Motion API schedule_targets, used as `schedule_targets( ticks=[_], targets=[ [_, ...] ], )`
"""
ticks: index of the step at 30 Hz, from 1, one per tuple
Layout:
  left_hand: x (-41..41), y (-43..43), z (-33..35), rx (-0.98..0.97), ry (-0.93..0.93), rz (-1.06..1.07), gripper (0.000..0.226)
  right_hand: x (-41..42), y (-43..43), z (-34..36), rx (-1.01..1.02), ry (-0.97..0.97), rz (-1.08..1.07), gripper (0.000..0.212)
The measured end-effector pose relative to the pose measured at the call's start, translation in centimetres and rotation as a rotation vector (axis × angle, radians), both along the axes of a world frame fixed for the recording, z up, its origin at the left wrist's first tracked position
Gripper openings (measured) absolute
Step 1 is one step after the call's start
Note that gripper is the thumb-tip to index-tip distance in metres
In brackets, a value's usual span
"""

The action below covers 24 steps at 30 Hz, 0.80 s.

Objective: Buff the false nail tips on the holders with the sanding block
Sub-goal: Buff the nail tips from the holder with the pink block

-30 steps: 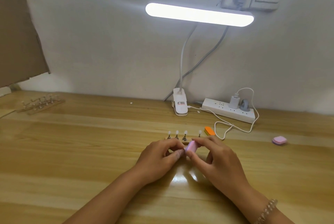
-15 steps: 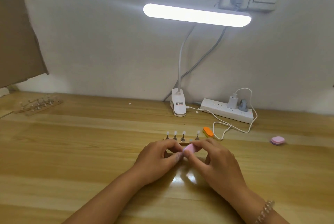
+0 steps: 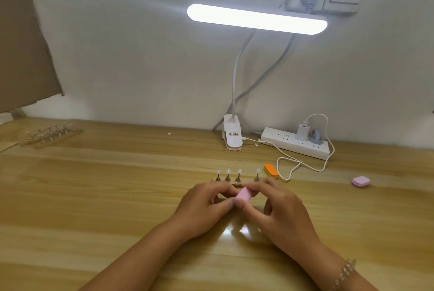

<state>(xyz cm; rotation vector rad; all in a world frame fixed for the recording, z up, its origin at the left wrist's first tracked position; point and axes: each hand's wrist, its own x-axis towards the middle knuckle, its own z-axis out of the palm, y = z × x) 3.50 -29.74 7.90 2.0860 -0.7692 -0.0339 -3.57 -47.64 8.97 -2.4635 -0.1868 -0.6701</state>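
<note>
A wooden holder strip (image 3: 237, 185) lies mid-table with several small stands, each topped by a pale false nail tip (image 3: 228, 171). One nail tip (image 3: 248, 181) sits lower, just beyond the pink sanding block (image 3: 244, 194). My right hand (image 3: 281, 211) pinches the block between thumb and fingertips and holds it tilted against that stand. To the left of the block, my left hand (image 3: 206, 206) has its fingers curled at the strip's near side, thumb and forefinger meeting beside the block. What they pinch is mostly hidden.
An orange sanding block (image 3: 271, 170) lies right of the strip, beside a looped white cable (image 3: 296, 166). Behind are a clip lamp base (image 3: 232, 135) and a power strip (image 3: 296, 142). A pink case (image 3: 360, 182) sits far right, more nail holders (image 3: 51, 134) far left.
The pink block has shifted slightly in my right hand, along the low nail tip. Both hands stay in the same spot by the strip.
</note>
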Motion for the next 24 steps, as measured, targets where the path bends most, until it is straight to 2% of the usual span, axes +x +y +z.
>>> schedule_targets(
  ticks=[2,6,10,14,18,21,24],
  targets=[
    [0.11,0.03,-0.09,0.008,-0.014,0.006,0.010,0.24,-0.32,0.01,0.020,0.002,-0.043,0.035],
    [0.19,0.11,-0.10,0.009,-0.022,0.004,0.017,-0.34,0.30,-0.12,-0.027,-0.010,0.041,0.035],
    [0.30,0.08,-0.15,0.013,-0.025,0.011,0.014,0.26,-0.21,-0.08,0.007,-0.004,-0.043,0.030],
    [0.28,0.19,-0.16,-0.001,-0.017,0.003,0.017,-0.38,0.42,-0.21,-0.088,-0.004,0.052,0.034],
    [0.30,0.08,-0.21,-0.013,-0.008,0.010,0.013,0.15,-0.16,-0.05,-0.024,-0.019,-0.040,0.032],
    [0.24,0.15,-0.19,-0.019,0.000,0.000,0.016,-0.33,0.43,-0.13,-0.095,-0.029,0.026,0.037],
    [0.28,0.09,-0.09,-0.006,-0.009,0.009,0.015,-0.09,0.12,0.01,-0.041,-0.025,-0.001,0.036]
  ],
)
